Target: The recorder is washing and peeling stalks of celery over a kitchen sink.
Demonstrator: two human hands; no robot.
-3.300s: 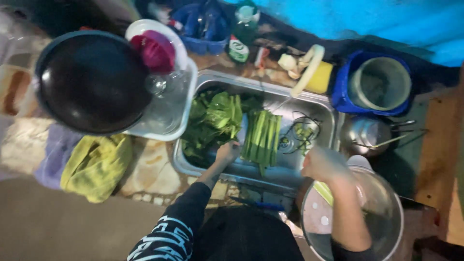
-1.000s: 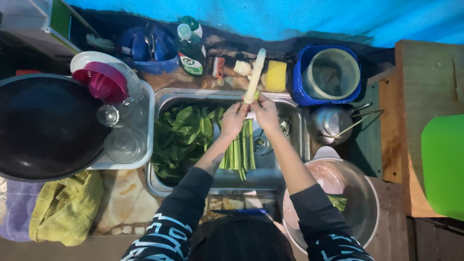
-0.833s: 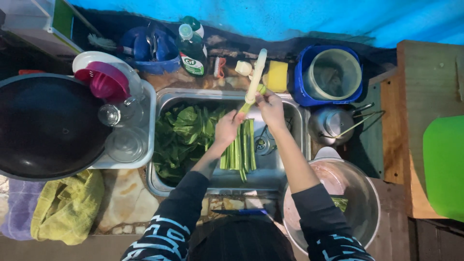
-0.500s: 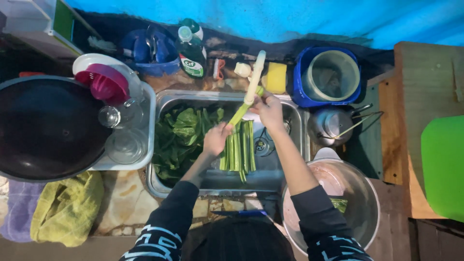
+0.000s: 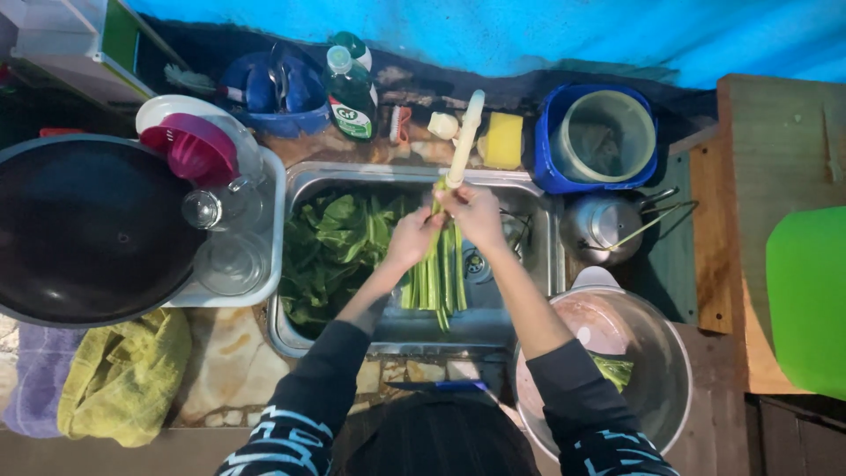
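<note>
Head-camera view, looking straight down: left of the left hand (image 5: 412, 240) a broad black round wok (image 5: 88, 229) fills the edge, its rim cut off by the frame. Below the right hand (image 5: 478, 216) stands a large round steel pot (image 5: 656, 353), a scrap of green just visible inside, its near side hidden by the dark sleeve. Under both hands lies the rectangular steel sink (image 5: 546, 264), with a heap of dark leafy greens (image 5: 330, 251) just left of the left hand. Both hands are closed around the bundle of long green stalks (image 5: 436, 278), which hangs down into the sink under the pale cream tap spout (image 5: 465, 141); whether water runs is hard to make out. Beyond the hands stand a blue tub holding a clear jar (image 5: 604, 137), a green dish-soap bottle (image 5: 351, 88) and a yellow sponge (image 5: 500, 141). Compared with half a second ago, the left hand has come up from lower on the stalks to meet the right hand near the top.
</note>
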